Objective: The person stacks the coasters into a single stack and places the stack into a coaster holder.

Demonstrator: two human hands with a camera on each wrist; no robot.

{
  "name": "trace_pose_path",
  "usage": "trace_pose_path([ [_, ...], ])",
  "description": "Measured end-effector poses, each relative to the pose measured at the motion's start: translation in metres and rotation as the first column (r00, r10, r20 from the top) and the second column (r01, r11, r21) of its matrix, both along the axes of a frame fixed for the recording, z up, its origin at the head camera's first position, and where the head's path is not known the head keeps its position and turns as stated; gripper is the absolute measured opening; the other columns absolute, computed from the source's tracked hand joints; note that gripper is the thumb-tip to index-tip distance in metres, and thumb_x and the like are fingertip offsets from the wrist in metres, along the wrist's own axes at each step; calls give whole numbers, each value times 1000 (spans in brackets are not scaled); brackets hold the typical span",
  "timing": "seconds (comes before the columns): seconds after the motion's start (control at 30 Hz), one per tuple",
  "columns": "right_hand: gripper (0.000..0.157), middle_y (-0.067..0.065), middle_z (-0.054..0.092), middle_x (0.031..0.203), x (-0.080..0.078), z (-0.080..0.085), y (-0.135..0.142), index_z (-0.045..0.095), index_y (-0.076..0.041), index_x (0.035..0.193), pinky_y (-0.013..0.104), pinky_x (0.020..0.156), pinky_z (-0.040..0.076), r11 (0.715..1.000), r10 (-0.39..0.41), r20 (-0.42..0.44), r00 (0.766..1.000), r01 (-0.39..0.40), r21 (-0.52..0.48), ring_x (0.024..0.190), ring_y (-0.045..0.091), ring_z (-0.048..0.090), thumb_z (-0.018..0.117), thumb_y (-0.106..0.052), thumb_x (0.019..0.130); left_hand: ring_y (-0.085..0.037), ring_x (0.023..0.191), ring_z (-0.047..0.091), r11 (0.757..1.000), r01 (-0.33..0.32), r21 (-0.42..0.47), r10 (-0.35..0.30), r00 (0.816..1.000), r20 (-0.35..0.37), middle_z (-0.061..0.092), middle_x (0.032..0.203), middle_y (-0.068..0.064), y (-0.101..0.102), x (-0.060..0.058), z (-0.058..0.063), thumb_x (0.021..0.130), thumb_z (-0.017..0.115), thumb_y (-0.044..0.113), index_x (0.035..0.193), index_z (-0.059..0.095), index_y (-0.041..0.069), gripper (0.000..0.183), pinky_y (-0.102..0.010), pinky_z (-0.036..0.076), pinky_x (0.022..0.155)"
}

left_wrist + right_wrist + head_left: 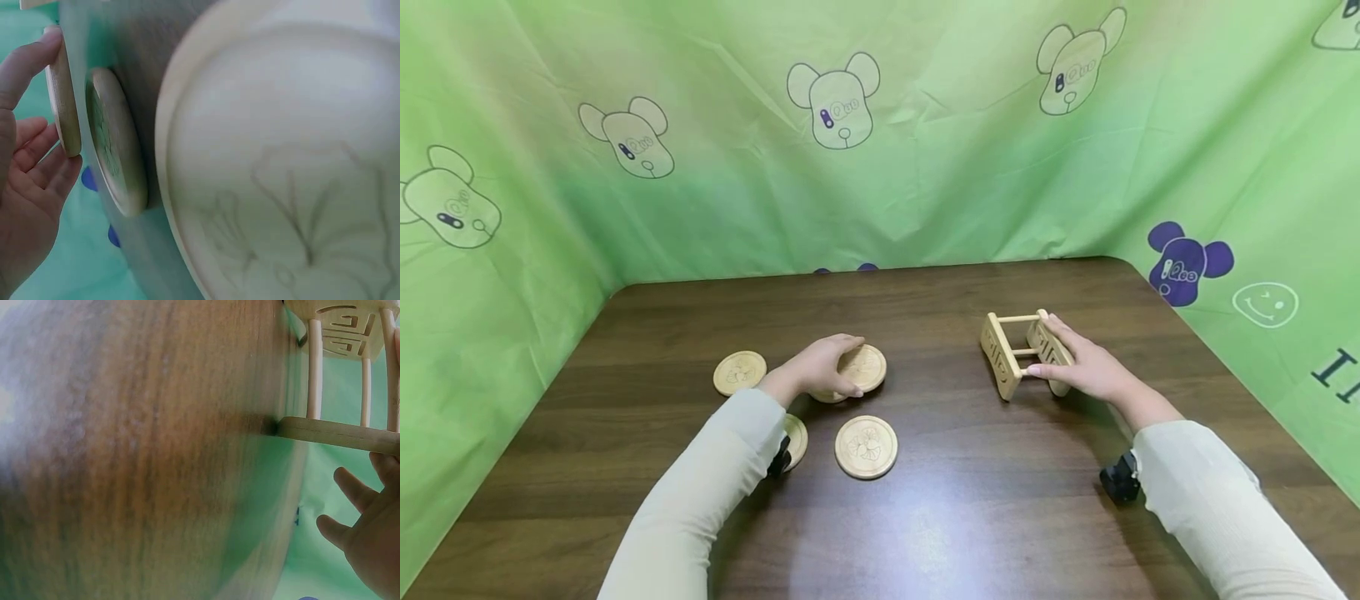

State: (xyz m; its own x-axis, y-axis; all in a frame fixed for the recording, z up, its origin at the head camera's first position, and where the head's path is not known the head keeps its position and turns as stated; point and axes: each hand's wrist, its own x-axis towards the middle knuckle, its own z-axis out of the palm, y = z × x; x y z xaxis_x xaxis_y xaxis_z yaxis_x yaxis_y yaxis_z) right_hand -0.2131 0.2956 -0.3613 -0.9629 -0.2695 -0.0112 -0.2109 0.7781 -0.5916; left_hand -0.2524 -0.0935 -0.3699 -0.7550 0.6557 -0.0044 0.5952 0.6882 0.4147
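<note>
Two hands busy: left grasps a round wooden disc, right grips a small wooden rack.
Left hand (816, 369) pinches the held disc (868, 367) by its rim, thumb one side, fingers the other; position left of centre on the worktop (940, 308), over a partly hidden disc (829, 397). Engraved disc (866, 447) lies flat on the near side of that pair; cuff-side disc (797, 442) is half covered by the left sleeve (700, 492); outer disc (740, 372) lies nearest the left edge. Rack (1024, 352) stands toward the far right corner, cut-out side panels joined by rods; right hand (1093, 367) holds its right panel, thumb at the near rod. Green printed cloth (925, 192) hangs behind the far edge.
</note>
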Motion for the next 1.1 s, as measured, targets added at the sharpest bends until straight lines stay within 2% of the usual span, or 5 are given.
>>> trace_pose_path([
  [0.47,90,23,5,140,-1,-4,1,6,-9,139,59,91,16,1000,-4,4,1000,4,-4,117,50,18,63,-38,76,-27,119,33,999,-54,7,54,998,22,39,128,-17,-22,4,-1,64,74,28,128,36,-4,81,-33,24,98],
  [0.5,90,22,5,140,-1,-4,1,6,-9,139,59,91,16,1000,-2,4,1000,2,-8,117,50,17,63,-38,76,-25,118,34,999,-47,21,47,999,-4,41,127,-17,-24,3,-3,65,73,33,127,38,-3,80,-30,24,98],
  [0.63,90,23,4,140,-1,-3,1,6,-8,139,59,92,16,1000,1,5,1000,-1,-19,117,50,17,63,-37,76,-25,118,34,998,-53,26,53,999,-8,41,126,-17,-28,4,-4,65,73,33,127,38,-3,80,-30,25,98],
  [0.83,90,22,4,140,-1,-3,0,6,-8,139,58,92,16,1000,3,5,1000,-2,-24,117,49,17,63,-37,76,-29,119,32,997,-78,-3,78,997,22,39,128,-19,-33,6,-4,64,74,30,128,36,-5,81,-37,25,98],
  [1.1,91,23,4,139,-3,-3,2,6,-9,139,58,92,16,1000,7,7,1000,-7,-26,118,49,17,64,-36,75,-29,119,32,996,-87,-29,88,996,25,38,129,-18,-36,6,-8,65,74,31,128,36,-4,82,-37,25,98],
])
